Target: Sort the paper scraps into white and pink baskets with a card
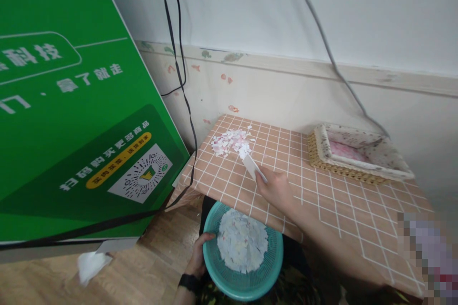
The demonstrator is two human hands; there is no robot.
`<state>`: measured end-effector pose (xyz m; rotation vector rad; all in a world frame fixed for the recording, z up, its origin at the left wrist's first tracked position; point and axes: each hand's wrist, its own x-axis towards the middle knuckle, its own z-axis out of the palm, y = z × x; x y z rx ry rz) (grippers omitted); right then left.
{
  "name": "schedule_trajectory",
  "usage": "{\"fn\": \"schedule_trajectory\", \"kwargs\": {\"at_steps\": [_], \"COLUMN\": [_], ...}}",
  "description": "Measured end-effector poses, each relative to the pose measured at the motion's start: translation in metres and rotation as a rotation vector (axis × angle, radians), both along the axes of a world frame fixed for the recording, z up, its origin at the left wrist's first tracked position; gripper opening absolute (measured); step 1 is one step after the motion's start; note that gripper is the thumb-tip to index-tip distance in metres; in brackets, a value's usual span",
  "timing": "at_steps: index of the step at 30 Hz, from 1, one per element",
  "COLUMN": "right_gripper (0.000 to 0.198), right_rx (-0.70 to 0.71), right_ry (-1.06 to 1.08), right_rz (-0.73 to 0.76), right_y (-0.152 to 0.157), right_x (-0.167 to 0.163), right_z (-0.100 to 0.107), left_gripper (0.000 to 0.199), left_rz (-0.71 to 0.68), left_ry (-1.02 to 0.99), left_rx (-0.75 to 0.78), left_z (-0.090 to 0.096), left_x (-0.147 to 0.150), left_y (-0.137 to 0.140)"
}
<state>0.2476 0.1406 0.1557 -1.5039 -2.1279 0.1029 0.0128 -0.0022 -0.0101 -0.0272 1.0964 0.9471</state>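
Observation:
My left hand grips the left rim of a round teal plastic basket, its thumb over the edge. The basket is held below the table's front edge, and many whitish paper scraps lie in it. Over the table, my right hand is closed around a flat white strip; its exact kind I cannot make out. The strip's far end reaches a loose pile of small white and pink paper scraps on the checked tablecloth.
A wicker basket with a patterned cloth lining stands at the table's back right, something pink inside. At left rises a large green panel with a dark cable hanging before it. A white crumpled piece lies on the wooden floor.

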Motion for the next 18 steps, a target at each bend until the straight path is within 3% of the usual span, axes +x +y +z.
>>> {"fn": "schedule_trajectory", "kwargs": {"at_steps": [7, 18], "right_gripper": [0.031, 0.026], "right_rx": [-0.054, -0.154], "right_ry": [-0.044, -0.084], "right_rz": [0.045, 0.353], "right_y": [0.019, 0.034], "right_x": [0.001, 0.019], "right_z": [0.004, 0.031], "left_gripper": [0.020, 0.020], "left_rz": [-0.003, 0.015], "left_ry": [0.001, -0.001], "left_rx": [-0.011, 0.002], "left_z": [0.001, 0.003], "left_x": [0.000, 0.001], "left_y": [0.000, 0.001]}}
